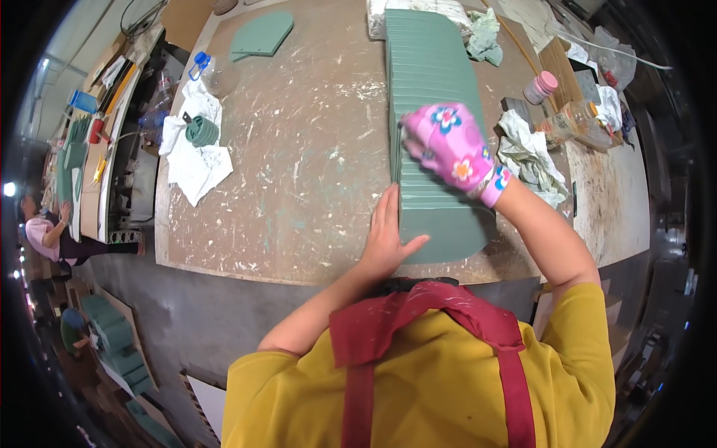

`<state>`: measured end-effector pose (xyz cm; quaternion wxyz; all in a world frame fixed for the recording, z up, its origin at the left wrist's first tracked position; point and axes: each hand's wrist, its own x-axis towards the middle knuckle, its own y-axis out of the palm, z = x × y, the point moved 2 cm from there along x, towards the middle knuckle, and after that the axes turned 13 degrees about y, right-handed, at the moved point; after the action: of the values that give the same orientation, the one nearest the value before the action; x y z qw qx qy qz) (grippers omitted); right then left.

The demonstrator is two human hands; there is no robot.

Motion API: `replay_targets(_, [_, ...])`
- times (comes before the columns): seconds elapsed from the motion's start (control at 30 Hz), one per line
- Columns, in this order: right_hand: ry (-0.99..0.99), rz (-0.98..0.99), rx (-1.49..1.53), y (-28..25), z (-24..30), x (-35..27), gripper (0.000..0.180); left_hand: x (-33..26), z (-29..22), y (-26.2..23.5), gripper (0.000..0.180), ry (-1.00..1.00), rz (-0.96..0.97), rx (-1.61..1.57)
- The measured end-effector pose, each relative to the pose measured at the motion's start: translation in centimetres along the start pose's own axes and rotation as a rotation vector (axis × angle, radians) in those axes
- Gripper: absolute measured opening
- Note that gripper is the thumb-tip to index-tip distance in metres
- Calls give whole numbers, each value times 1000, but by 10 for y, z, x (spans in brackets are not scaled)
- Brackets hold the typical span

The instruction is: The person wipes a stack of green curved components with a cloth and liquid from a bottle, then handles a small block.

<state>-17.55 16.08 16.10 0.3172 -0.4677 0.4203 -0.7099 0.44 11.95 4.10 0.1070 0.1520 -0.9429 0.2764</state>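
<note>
Panels (427, 82) in green are lying in a fanned, overlapping row on the worktable (299, 157), before the person. Fanning is apparently standing complete; remaining work is not showing clearly. Left hand (384, 243) is touching the row's left edge, four fingers lying together, thumb spreading away. Gloved right hand (452, 145) is resting over the row's middle, fingers curling; any pinching cannot be told. Loose green pieces (263, 34) are lying apart, farther left. Pale specks are marking the worktable; leftward, a co-worker (46, 233) is standing beside another bench (91, 178).

Dull green sheets (429, 86), rounded at the right — overlapped in a long stepped row, on the scuffed brown tabletop (299, 149)
</note>
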Motion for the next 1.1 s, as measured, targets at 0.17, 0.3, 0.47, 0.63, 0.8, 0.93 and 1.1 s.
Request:
replay_targets(0.17, [177,17,-37,-1,-32,4,24,3,-2,1,97,-12,17,-23])
replay_targets(0.3, [52,70,-89,2,6,-4,25,-3,3,1,101,-53,-6,-27])
replay_targets(0.47, [213,-47,172,-18,-33,-7,13,1,4,8,101,-34,13,-1])
replay_targets(0.63, [251,54,36,1,-30,-46,27,-5,9,4,101,-8,-2,1])
replay_targets(0.8, [564,71,-71,-37,-72,-51,21,2,1,2,100,39,-7,14])
replay_targets(0.93, [143,-58,23,-34,-21,-56,21,-4,10,1,99,98,-8,60])
replay_targets(1.1, [374,-81,-113,-33,-70,-28,18,1,5,5,99,102,-13,48])
